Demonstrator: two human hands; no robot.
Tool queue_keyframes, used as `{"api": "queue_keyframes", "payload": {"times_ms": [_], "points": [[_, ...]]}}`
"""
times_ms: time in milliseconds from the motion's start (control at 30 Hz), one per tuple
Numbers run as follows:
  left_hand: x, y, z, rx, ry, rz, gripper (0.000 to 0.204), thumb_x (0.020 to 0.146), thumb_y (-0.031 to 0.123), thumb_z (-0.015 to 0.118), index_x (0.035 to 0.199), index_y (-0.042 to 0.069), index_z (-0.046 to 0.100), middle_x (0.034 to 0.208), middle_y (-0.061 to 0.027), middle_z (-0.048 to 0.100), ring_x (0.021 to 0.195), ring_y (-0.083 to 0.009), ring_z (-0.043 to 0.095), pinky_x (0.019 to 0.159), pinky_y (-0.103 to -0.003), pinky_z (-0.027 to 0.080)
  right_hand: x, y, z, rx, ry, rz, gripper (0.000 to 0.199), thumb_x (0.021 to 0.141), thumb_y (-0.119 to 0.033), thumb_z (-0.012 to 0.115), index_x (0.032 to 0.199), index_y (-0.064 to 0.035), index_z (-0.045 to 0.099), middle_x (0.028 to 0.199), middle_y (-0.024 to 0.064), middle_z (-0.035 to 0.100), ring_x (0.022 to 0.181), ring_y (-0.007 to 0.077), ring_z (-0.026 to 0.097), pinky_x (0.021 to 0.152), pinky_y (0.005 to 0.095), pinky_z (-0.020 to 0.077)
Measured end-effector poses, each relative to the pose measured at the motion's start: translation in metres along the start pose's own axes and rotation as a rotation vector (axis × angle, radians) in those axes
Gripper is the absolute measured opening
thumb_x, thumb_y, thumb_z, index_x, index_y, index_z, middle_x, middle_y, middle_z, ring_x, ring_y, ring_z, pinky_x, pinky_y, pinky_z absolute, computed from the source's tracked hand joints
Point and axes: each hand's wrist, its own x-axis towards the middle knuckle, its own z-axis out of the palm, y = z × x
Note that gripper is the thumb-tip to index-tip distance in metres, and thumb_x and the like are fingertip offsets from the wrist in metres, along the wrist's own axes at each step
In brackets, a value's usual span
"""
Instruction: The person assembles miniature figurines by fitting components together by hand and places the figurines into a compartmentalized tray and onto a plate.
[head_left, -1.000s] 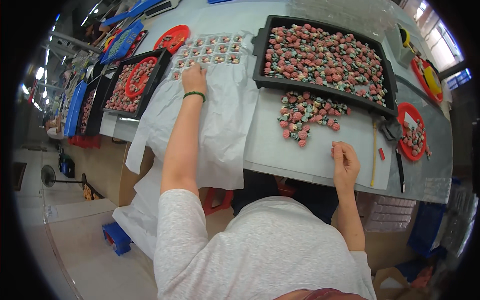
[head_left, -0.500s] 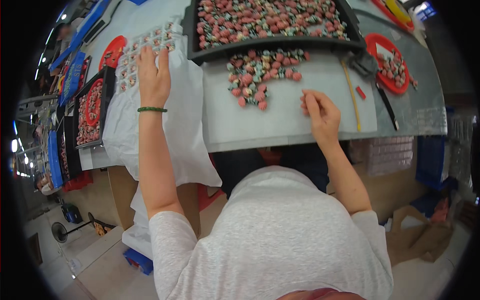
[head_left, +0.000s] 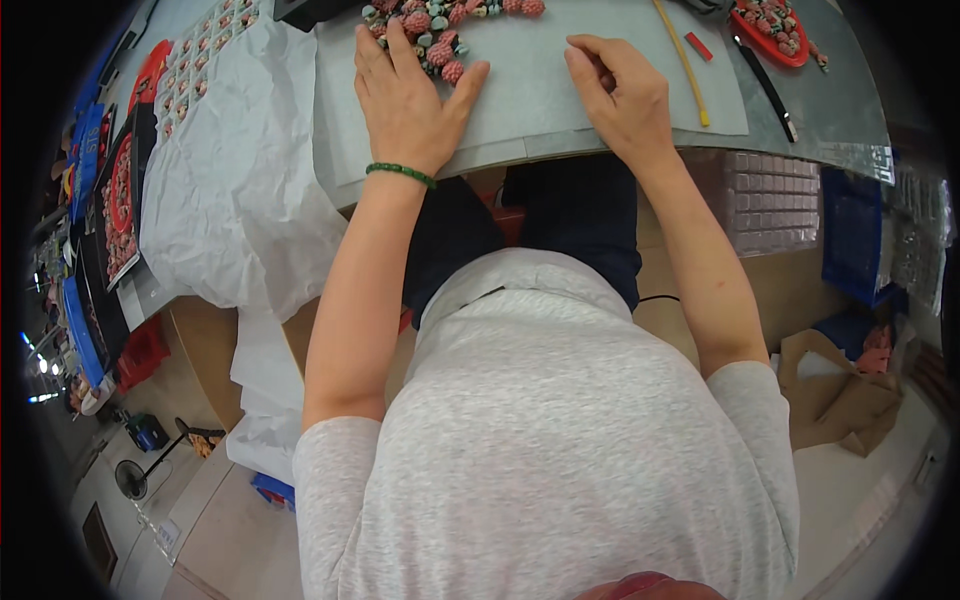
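Observation:
My left hand [head_left: 415, 110], a green bead bracelet at its wrist, lies with fingers spread at the near edge of a loose pile of small pink-and-green figures [head_left: 440, 52]. Its fingertips reach in among the figures. Nothing shows in its grip. My right hand [head_left: 628, 100] rests to the right over the white sheet [head_left: 530, 100], thumb and fingers curled together. Whatever those fingers hold, if anything, is hidden. The pieces have pink ridged tops and pale green parts.
A white celled tray [head_left: 195, 75] with small pieces lies left, beside crumpled white sheeting [head_left: 240, 180]. A black bin [head_left: 305, 12] shows at the top. To the right are a yellow stick [head_left: 684, 65], a red block [head_left: 699, 46], a black pen-like tool [head_left: 768, 92] and a red dish [head_left: 800, 48].
My left hand has moved right, from the celled tray to the pile of figures. My right hand stays curled over the sheet. The view has tilted down toward my body.

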Motion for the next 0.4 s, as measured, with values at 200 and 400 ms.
{"api": "queue_keyframes", "payload": {"times_ms": [200, 400], "points": [[0.002, 0.014, -0.005, 0.012, 0.016, -0.109, 0.081, 0.072, 0.032, 0.066, 0.13, -0.005, 0.024, 0.131, -0.0306, 0.026, 0.118, -0.0435, 0.031, 0.099, -0.044, 0.027, 0.001, -0.009, -0.006, 0.044, -0.006, 0.079, 0.017, 0.082, -0.016, 0.061, 0.093, -0.0041, 0.064, 0.078, 0.0044, 0.063, 0.062, 0.0114, 0.055, 0.057, 0.0207, 0.0438], [0.002, 0.012, -0.006, 0.004, 0.018, -0.112, 0.083, 0.072, 0.034, 0.065, 0.132, -0.005, 0.022, 0.133, -0.0285, 0.026, 0.12, -0.0423, 0.03, 0.1, -0.042, 0.026, 0.008, -0.013, -0.011, 0.087, 0.037, 0.037, 0.012, 0.078, -0.008, 0.059, 0.082, 0.0034, 0.06, 0.069, 0.0138, 0.058, 0.055, 0.0204, 0.055, 0.051, 0.0279, 0.0425]]}}
